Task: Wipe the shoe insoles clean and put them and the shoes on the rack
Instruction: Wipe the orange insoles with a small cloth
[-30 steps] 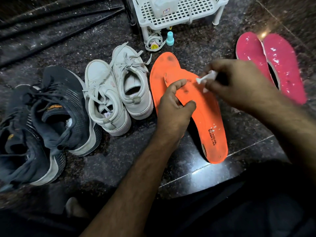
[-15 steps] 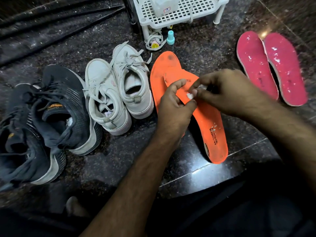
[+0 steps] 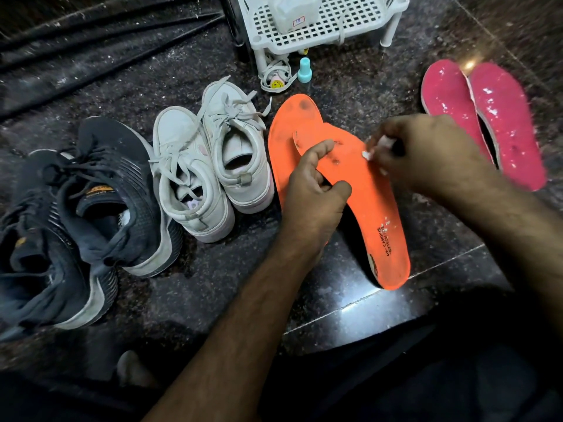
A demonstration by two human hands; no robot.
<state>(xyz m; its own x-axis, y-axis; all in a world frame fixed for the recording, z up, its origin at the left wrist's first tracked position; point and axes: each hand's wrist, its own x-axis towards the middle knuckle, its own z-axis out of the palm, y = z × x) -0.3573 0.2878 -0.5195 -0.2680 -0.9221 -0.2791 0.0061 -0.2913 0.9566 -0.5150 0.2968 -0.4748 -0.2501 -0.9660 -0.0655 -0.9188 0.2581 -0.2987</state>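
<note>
Two orange insoles lie overlapped on the dark stone floor; the upper orange insole (image 3: 377, 208) is held by my left hand (image 3: 313, 190), fingers on top and thumb curled round its edge. My right hand (image 3: 423, 153) pinches a small white wipe (image 3: 370, 152) against that insole's right edge. The lower orange insole (image 3: 289, 126) shows dark smudges near its toe. Two pink insoles (image 3: 499, 117) lie side by side at the right, speckled white. A pair of white sneakers (image 3: 210, 159) and a pair of dark sneakers (image 3: 79, 208) stand to the left. The white plastic rack (image 3: 329, 28) is at the top.
A white container (image 3: 297, 10) sits on the rack. A small teal-capped bottle (image 3: 304, 70) and a bundle of laces with a smiley tag (image 3: 275, 79) lie by the rack's leg. Dark cloth folds cover the upper left floor. My dark-clothed legs fill the bottom.
My right hand slid the wipe in toward my left thumb, then back out to the insole's right edge. My left hand kept its hold on the insole.
</note>
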